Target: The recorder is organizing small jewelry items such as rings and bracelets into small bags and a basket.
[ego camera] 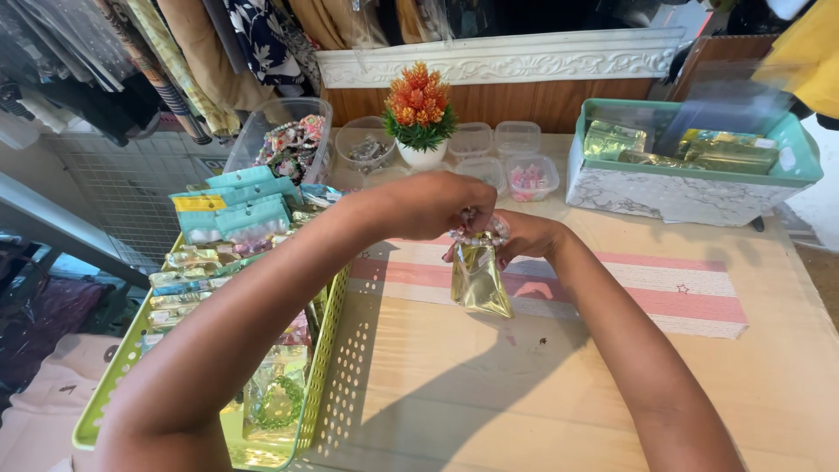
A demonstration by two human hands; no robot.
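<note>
Holding a small gold pouch [480,278] at the centre of the frame, both hands meet above the wooden table [489,393]. The left hand [430,204] curls over the pouch mouth from the left, fingers closed on a beaded bracelet [479,234] that sits at the opening. The right hand [527,236] pinches the upper edge of the pouch from the right, fingers together on it. The pouch hangs upright, its lower end just above a pink and white striped mat [647,288]. At the lower left of the frame stands a light green perforated basket [325,367] filled with packaged jewellery. Behind the hands, at upper centre, stands a small orange artificial plant [420,109] in a white pot, flanked by clear plastic containers [517,157]. At the upper right sits a teal tray [800,149] holding more gold pouches. Clothing hangs along the upper left.
</note>
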